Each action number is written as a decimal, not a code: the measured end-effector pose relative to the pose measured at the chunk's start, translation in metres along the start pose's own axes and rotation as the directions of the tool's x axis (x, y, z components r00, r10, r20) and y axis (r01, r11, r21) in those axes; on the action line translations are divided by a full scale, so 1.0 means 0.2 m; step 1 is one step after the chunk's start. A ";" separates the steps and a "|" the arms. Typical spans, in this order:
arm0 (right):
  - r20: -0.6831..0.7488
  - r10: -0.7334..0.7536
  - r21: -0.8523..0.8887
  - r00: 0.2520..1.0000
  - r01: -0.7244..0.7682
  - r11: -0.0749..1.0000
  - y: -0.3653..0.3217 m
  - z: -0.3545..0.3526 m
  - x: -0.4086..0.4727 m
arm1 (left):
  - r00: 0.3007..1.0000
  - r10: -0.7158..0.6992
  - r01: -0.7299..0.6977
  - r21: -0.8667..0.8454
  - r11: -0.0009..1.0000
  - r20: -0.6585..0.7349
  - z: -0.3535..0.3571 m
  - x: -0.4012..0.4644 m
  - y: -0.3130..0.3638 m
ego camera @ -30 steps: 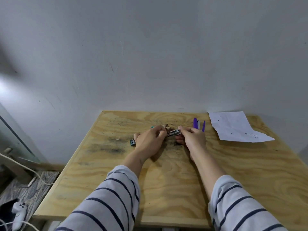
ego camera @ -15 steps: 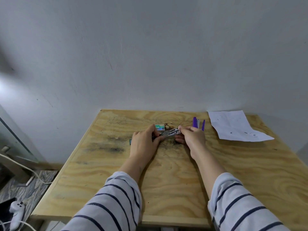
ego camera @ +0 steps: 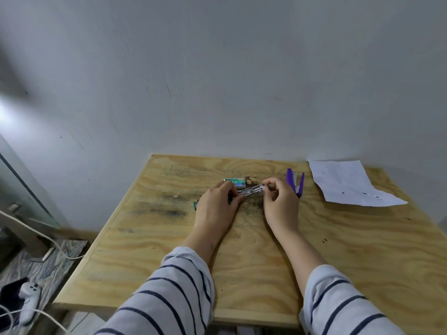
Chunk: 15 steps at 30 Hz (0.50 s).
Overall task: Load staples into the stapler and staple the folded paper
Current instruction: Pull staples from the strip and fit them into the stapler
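Note:
A silvery strip of staples hangs just above the wooden table, held at both ends. My left hand pinches its left end and my right hand pinches its right end. Behind the strip lies a small green staple box. The purple stapler lies opened in a V just right of my right hand. The white paper rests flat at the table's far right. A green object peeks out from under my left hand.
The table stands against a grey wall. On the floor at the left lie white cables, a white game controller and a patterned mat.
My left hand slid back along the strip, uncovering the green staple box behind it. My right hand stayed pinching the strip's right end. The strip now shows more fully between my hands.

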State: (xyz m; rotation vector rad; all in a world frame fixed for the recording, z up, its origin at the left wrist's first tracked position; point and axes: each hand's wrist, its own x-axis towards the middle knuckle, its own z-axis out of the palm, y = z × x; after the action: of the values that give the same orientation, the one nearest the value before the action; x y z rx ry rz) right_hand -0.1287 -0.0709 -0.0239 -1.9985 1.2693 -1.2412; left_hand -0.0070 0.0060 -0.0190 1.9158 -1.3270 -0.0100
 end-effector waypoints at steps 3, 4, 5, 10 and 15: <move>0.023 -0.078 -0.132 0.997 0.081 0.988 0.00 0.01 -0.01 | 0.999 0.028 -0.029 0.022 0.999 0.024 0.00 0.00 -0.01; 0.053 -0.096 -0.166 0.994 0.104 0.981 0.00 0.01 -0.01 | 0.999 0.035 -0.036 0.024 0.999 0.024 0.00 0.00 -0.01; 0.081 -0.118 -0.194 0.990 0.131 0.972 0.00 0.01 -0.02 | 0.999 0.036 -0.037 0.024 0.999 0.020 0.00 0.00 -0.01; 0.145 -0.132 -0.311 0.981 0.171 0.935 -0.03 -0.01 -0.02 | 0.999 -0.003 0.002 0.016 1.000 0.035 0.00 0.00 -0.02; 0.213 -0.069 -0.433 0.975 0.158 0.887 -0.06 -0.01 -0.02 | 0.999 -0.028 0.027 0.032 0.999 0.037 -0.01 0.01 -0.01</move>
State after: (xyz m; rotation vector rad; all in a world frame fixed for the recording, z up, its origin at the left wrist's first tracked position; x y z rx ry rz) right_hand -0.1258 -0.0606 -0.0149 -2.4803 1.4557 -0.8224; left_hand -0.0044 0.0060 -0.0190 1.9687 -1.3327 -0.0391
